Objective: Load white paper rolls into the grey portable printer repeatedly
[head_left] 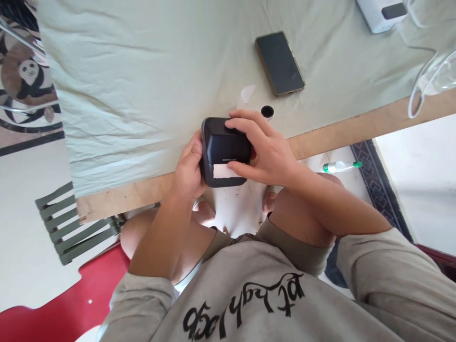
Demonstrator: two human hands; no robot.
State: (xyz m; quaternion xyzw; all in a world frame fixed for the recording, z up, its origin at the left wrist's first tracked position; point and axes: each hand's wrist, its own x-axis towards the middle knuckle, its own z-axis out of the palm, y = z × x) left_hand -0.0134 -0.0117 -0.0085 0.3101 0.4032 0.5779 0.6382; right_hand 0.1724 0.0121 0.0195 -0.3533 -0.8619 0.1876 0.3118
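A black, rounded small label printer (228,145) is held up at the table's front edge, with a white paper strip (223,171) showing at its slot. My left hand (190,166) is closed around the printer's left side. My right hand (267,147) grips the right side, fingers over the top and thumb by the paper strip. Just beyond my right hand lie a small round black piece with a white rim (267,112) and a clear-and-white scrap (247,94). The undersides of the printer and most right fingertips' contact are partly hidden.
A dark phone (280,63) lies on the pale green cloth (142,85). A white box-shaped device (381,14) with a white cable (415,97) stands at the back right. A bottle with a green cap (342,166) is on the floor below the table's wooden edge (327,142).
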